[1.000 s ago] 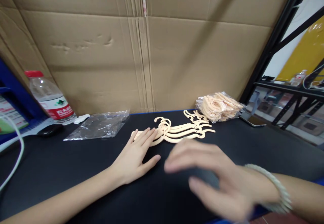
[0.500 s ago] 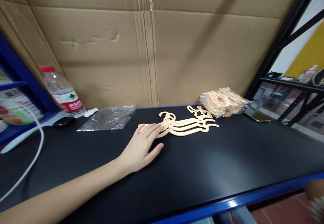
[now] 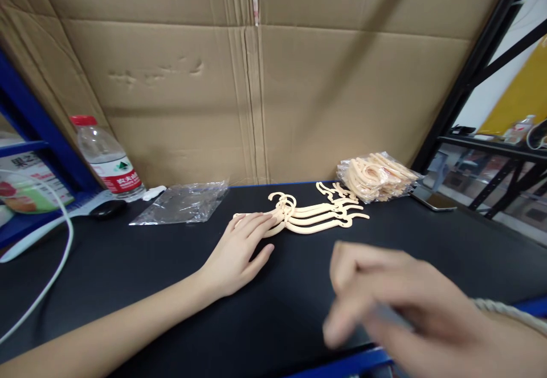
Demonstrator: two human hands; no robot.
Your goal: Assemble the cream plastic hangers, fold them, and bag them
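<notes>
Several cream-coloured hangers lie overlapped on the black table, hooks toward the back. My left hand rests palm down on their left part, fingers stretched and thumb apart, hiding that end of them. My right hand is above the table at the lower right, closer to the camera and apart from the hangers. Its fingers are bent and smeared by motion. Whether anything is in them cannot be made out. Behind the hangers' right ends are small cream pieces and a clear bag of cream hangers.
An empty clear plastic bag lies back left, near a red-capped water bottle and a black mouse. A white cable curves along the left. A phone lies back right. A cardboard wall closes off the back.
My right hand has come up into view from the lower right edge, over the table. My left hand stays on the hangers. The view has shifted slightly.
</notes>
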